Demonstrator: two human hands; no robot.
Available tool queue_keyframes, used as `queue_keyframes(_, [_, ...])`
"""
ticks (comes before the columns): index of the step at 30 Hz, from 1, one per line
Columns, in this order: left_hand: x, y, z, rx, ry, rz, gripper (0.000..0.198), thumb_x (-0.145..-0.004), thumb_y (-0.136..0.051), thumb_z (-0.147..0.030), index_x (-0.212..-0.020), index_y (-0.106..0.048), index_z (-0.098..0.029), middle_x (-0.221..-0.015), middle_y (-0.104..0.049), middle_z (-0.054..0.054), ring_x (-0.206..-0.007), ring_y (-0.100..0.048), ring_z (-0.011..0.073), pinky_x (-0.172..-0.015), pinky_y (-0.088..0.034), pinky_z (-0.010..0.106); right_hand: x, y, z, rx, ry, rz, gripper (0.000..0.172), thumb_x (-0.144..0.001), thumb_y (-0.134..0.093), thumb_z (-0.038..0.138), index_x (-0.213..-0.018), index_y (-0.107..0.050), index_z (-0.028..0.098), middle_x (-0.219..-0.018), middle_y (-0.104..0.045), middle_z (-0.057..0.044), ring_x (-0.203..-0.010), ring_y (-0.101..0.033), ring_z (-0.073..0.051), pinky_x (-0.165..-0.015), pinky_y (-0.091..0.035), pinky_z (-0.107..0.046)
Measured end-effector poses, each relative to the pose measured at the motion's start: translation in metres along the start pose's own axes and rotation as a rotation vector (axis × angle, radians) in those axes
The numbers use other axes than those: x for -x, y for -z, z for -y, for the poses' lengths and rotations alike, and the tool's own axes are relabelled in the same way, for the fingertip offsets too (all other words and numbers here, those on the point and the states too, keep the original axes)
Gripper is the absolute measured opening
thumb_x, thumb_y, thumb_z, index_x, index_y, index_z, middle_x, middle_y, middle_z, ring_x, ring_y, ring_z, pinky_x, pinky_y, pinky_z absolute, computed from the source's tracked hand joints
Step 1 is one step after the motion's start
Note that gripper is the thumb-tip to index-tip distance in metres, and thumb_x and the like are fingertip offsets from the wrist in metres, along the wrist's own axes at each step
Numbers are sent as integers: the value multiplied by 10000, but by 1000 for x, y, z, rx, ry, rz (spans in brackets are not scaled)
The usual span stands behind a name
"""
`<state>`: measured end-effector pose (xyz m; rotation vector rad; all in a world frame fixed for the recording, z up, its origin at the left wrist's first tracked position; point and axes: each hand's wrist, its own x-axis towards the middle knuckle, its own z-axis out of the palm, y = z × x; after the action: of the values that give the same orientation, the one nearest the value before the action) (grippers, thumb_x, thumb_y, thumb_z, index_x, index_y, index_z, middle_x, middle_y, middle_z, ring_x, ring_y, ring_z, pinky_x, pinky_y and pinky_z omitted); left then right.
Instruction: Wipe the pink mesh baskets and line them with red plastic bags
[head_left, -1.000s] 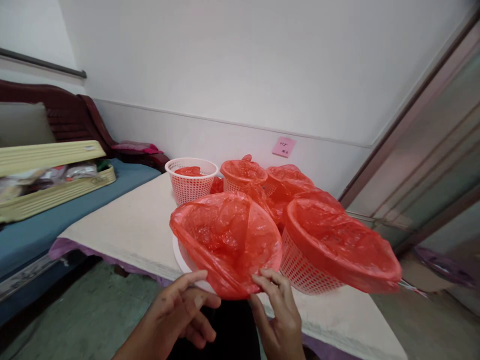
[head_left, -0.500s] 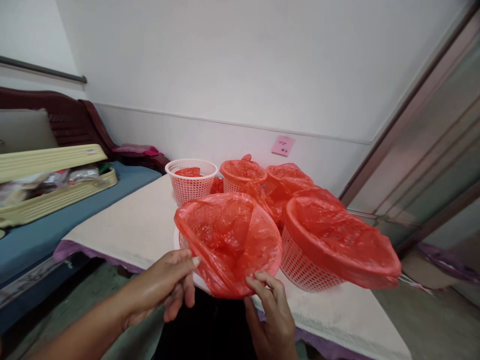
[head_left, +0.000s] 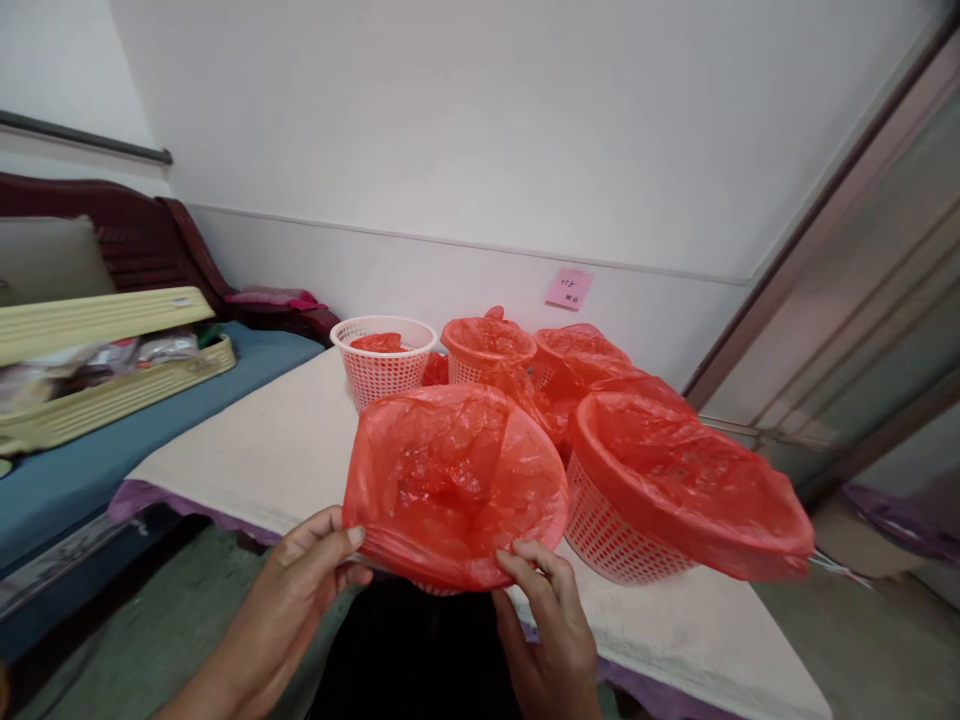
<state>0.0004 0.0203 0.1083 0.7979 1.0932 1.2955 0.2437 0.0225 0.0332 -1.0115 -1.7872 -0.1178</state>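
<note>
In front of me at the table's near edge stands a basket lined with a red plastic bag (head_left: 450, 480); the bag covers the rim, so only a sliver of the basket shows below it. My left hand (head_left: 311, 560) pinches the bag's edge at the front left, thumb on top, pulling it out past the rim. My right hand (head_left: 544, 615) grips the front right of the bag-covered rim, fingers on top and thumb underneath. Close by on the right is a larger white perforated basket (head_left: 619, 525), its rim covered by another red bag (head_left: 697, 490).
Behind are a white basket (head_left: 382, 375) with red plastic inside and two more bag-lined baskets (head_left: 487, 345). They stand on a cloth-covered table (head_left: 262, 450) against the wall. A pink note (head_left: 568, 289) is on the wall. To the left, a yellow case (head_left: 112, 400) lies on a blue bed.
My left hand has moved left and slightly down, drawing the bag's edge outward over the front left rim. The right hand stays at nearly the same spot.
</note>
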Motion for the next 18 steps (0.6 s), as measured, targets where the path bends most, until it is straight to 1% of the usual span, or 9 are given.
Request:
queue_keyframes(1, [0, 1, -1, 13, -13, -4, 137, -790, -740, -321, -819, -672, -206, -886, -644, -17, -831, -596, 131, -714, -543, 237, 0, -1, 0, 0, -3, -1, 309, -921, -536, 68, -1212, -583, 164, -1163, -527, -123, -1105, -542, -199, -911, -534, -348])
queue_keyframes(3, [0, 1, -2, 57, -21, -5, 121, -794, -736, -311, -789, -677, -205, -903, -657, -17, -848, -610, 140, -758, -557, 261, -1, -2, 0, 0, -5, -4, 303, -922, -539, 73, -1207, -585, 164, -1157, -528, -121, -1102, -542, -201, -908, -533, -353])
queue_keyframes(5, [0, -1, -4, 96, -12, 5, 106, -794, -733, -299, -796, -686, -204, -879, -657, -17, -807, -608, 134, -720, -562, 255, -2, -2, 1, 3, 3, -1, 293, -923, -541, 77, -1199, -589, 163, -1148, -529, -120, -1096, -542, -201, -899, -536, -349])
queue_keyframes(9, [-2, -5, -4, 188, -11, 50, 98, -750, -753, -244, -813, -698, -192, -793, -628, -25, -670, -570, 106, -524, -502, 191, -2, 0, 3, 14, 27, 6, 301, -926, -527, 76, -1208, -583, 169, -1142, -531, -120, -1085, -548, -202, -877, -551, -348])
queue_keyframes(10, [-2, -5, -3, 216, -14, 63, 92, -746, -751, -231, -808, -695, -190, -769, -620, -26, -651, -564, 102, -513, -495, 188, -2, 1, 3, 16, 28, 9, 302, -928, -523, 77, -1209, -582, 170, -1142, -531, -120, -1085, -549, -203, -876, -552, -348])
queue_keyframes(12, [-3, -5, 0, 258, -1, 70, 74, -756, -739, -214, -803, -687, -191, -749, -623, -25, -637, -565, 96, -538, -507, 191, -3, 3, 2, 17, 15, 29, 301, -931, -521, 82, -1212, -583, 169, -1150, -532, -121, -1098, -548, -205, -890, -551, -351])
queue_keyframes(14, [-3, -6, 5, 243, 44, 79, 84, -783, -728, -217, -853, -684, -203, -770, -646, -20, -646, -589, 96, -570, -520, 194, -5, 4, 0, 18, -4, 62, 311, -932, -528, 93, -1228, -580, 172, -1175, -530, -127, -1123, -542, -214, -911, -547, -369])
queue_keyframes(16, [-2, -8, 9, 172, 104, 140, 142, -817, -715, -257, -947, -676, -215, -793, -668, -5, -646, -611, 102, -565, -518, 198, -8, 4, -2, 29, -11, 86, 340, -932, -533, 105, -1261, -566, 181, -1210, -527, -135, -1146, -534, -229, -920, -547, -400])
queue_keyframes(18, [0, -13, 10, 96, 151, 260, 210, -855, -680, -319, -1034, -654, -211, -779, -668, 8, -622, -616, 107, -549, -505, 204, -11, 5, -3, 50, -1, 106, 377, -931, -526, 102, -1297, -545, 191, -1234, -529, -142, -1158, -530, -240, -921, -549, -426])
